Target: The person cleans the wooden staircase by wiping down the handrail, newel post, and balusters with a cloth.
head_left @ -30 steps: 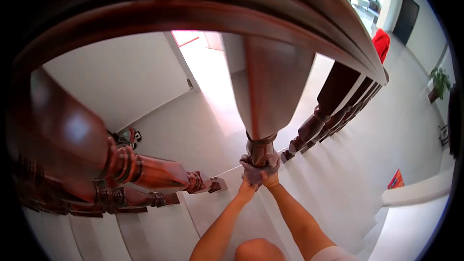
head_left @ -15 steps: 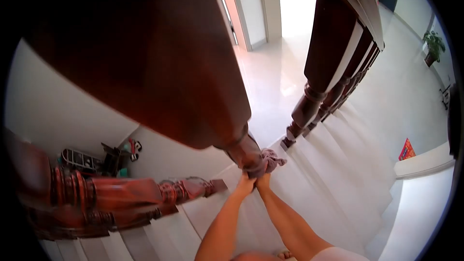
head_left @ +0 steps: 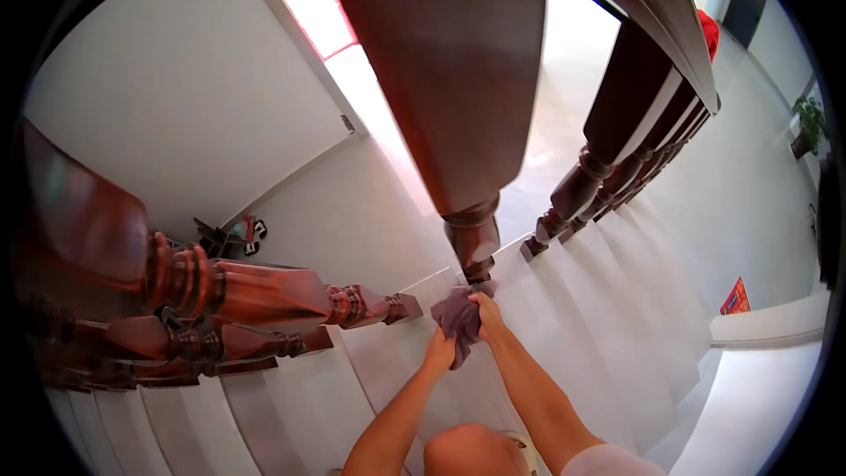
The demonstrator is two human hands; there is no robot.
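A crumpled purple-grey cloth (head_left: 456, 316) is at the foot of a dark brown wooden baluster (head_left: 471, 238), touching its base. My left hand (head_left: 440, 350) grips the cloth's lower left part, fingers closed on it. On the other side, my right hand (head_left: 486, 316) pinches the cloth's right edge close to the baluster's foot. Part of the cloth hangs down between both hands over the pale stair step. A bare knee (head_left: 476, 451) shows below my forearms.
Reddish-brown balusters (head_left: 273, 293) line the stairs on the left; more dark balusters (head_left: 573, 181) and a handrail (head_left: 670, 18) run up the right. Pale steps (head_left: 608, 300) curve around. A red printed item (head_left: 735, 297) lies right, a potted plant (head_left: 806, 123) beyond.
Both hands have come down from around the baluster's lower part to its foot, and moved apart with the cloth spread between them. The view has shifted, so the baluster appears more upright.
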